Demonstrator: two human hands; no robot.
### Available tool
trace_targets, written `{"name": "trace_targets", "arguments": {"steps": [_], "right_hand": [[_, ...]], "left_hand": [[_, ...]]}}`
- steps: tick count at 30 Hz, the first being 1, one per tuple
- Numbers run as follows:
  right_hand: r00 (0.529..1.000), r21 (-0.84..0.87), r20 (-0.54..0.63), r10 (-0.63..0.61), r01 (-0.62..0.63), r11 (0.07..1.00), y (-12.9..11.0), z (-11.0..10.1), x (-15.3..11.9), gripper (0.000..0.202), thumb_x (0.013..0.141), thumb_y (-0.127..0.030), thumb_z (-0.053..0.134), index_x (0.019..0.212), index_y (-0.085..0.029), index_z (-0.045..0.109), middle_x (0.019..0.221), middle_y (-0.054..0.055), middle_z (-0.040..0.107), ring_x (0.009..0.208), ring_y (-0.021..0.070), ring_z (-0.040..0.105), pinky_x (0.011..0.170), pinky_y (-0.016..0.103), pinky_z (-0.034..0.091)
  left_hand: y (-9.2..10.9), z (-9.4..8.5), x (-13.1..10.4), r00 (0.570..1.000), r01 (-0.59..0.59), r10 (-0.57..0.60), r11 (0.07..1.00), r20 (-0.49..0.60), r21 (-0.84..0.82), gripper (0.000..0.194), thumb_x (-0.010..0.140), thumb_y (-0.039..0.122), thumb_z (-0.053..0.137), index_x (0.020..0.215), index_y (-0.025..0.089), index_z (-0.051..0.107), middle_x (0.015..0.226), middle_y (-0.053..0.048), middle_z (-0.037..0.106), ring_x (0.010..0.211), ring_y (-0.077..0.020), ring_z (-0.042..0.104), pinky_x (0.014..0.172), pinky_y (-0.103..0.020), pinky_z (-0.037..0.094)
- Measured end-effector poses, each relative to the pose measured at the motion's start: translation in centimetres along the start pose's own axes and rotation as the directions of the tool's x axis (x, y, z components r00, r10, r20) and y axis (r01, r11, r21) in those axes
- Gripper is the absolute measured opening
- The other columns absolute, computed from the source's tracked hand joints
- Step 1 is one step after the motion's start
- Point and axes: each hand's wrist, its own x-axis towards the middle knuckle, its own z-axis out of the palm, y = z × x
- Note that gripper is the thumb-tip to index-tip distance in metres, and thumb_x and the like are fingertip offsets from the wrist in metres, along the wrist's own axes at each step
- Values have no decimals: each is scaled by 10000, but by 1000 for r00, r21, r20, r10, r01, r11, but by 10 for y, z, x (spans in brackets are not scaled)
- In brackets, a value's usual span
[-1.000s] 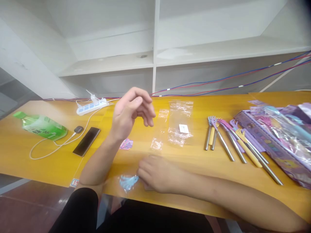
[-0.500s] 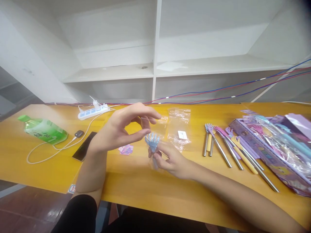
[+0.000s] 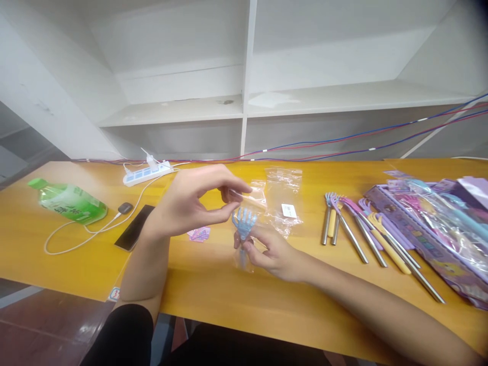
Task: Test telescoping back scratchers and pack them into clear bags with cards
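A light-blue back scratcher (image 3: 244, 223) with a claw-shaped head is in my right hand (image 3: 280, 252), thumb and fingers closed round its neck. Clear plastic film surrounds its shaft, part of a clear plastic bag (image 3: 257, 194) whose upper part shows behind the claw. My left hand (image 3: 202, 198) arches just above and left of the claw, thumb and fingers curled together at the bag's upper edge; the exact grip is partly hidden. Beyond my right hand, another clear bag (image 3: 284, 185) with a white label (image 3: 288, 210) lies flat on the table.
Several back scratchers (image 3: 354, 229) with coloured claws lie at right, beside a purple box (image 3: 423, 239) of wrapped ones. Small pink cards (image 3: 199, 234) lie beneath my left hand. At left are a phone (image 3: 134, 229), a green bottle (image 3: 70, 201), a cable and a power strip (image 3: 148, 174).
The blue claw has tilted more upright, showing its spread fingers, and more film shows below my right hand. My left hand has stayed close to it. The view has shifted slightly.
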Motion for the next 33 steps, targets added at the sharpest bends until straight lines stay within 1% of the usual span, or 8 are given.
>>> {"name": "trace_targets", "arguments": {"steps": [3, 5, 8, 14, 19, 23, 28, 33], "right_hand": [[1000, 33, 25, 8, -9, 999, 0, 0, -1, 132, 969, -158, 516, 1016, -194, 633, 911, 20, 673, 767, 120, 601, 715, 236, 508], [999, 56, 44, 12, -15, 998, 0, 0, -2, 133, 982, -159, 515, 1027, -192, 636, 922, 20, 675, 765, 115, 603, 712, 231, 511], [999, 86, 48, -9, 5, 996, -2, -2, -2, 135, 1012, -159, 505, 1006, -187, 638, 933, 21, 680, 787, 109, 602, 742, 229, 510], [998, 118, 58, 9, -16, 993, -3, -2, -5, 176, 1066, -238, 513, 1015, -177, 670, 918, 26, 655, 801, 117, 583, 767, 249, 491], [996, 183, 81, 24, -39, 982, -5, -1, -8, 244, 1116, -323, 494, 1037, -172, 668, 953, 43, 670, 841, 125, 607, 790, 257, 511], [995, 199, 96, 4, -23, 980, -8, -1, -7, 291, 1132, -367, 479, 1018, -169, 659, 935, 41, 673, 817, 117, 601, 775, 252, 508], [995, 192, 95, -20, 1, 981, -13, -3, -5, 297, 1125, -370, 483, 1001, -170, 665, 919, 40, 671, 803, 115, 598, 759, 249, 500], [993, 188, 112, -26, 5, 982, -13, -4, -5, 253, 1106, -315, 487, 1008, -167, 667, 910, 39, 673, 799, 111, 600, 760, 242, 502]], "left_hand": [[1, -1, 0, 996, -87, 89, 992, -20, 96, 287, 915, 116, 767, 1159, 266, 778, 928, -26, 798, 786, -164, 740, 727, -305, 645], [0, -5, 0, 991, -131, 131, 978, 13, 162, 317, 924, 128, 767, 1205, 275, 768, 964, -35, 797, 820, -167, 747, 728, -295, 639], [0, -12, -1, 991, -118, 104, 972, 79, 205, 357, 951, 128, 736, 1274, 281, 745, 1008, -43, 783, 863, -160, 744, 747, -277, 632], [0, -13, -2, 992, -72, 48, 975, 119, 209, 383, 950, 77, 660, 1274, 265, 738, 948, -30, 711, 820, -139, 693, 709, -248, 584], [-3, -10, -2, 993, -98, 78, 960, 86, 264, 324, 927, 93, 694, 1207, 247, 751, 916, -23, 705, 775, -133, 677, 689, -246, 574], [-4, -14, -3, 990, -129, 102, 923, 93, 363, 270, 957, 139, 703, 1195, 249, 764, 955, -32, 749, 800, -139, 706, 718, -257, 590], [-5, -19, -6, 984, -173, 142, 899, 106, 402, 300, 989, 181, 741, 1270, 282, 763, 1028, -30, 814, 907, -167, 765, 865, -302, 630], [-6, -18, -10, 981, -192, 181, 904, 66, 381, 341, 977, 210, 785, 1302, 299, 734, 1050, -22, 843, 910, -185, 803, 847, -320, 651]]}}
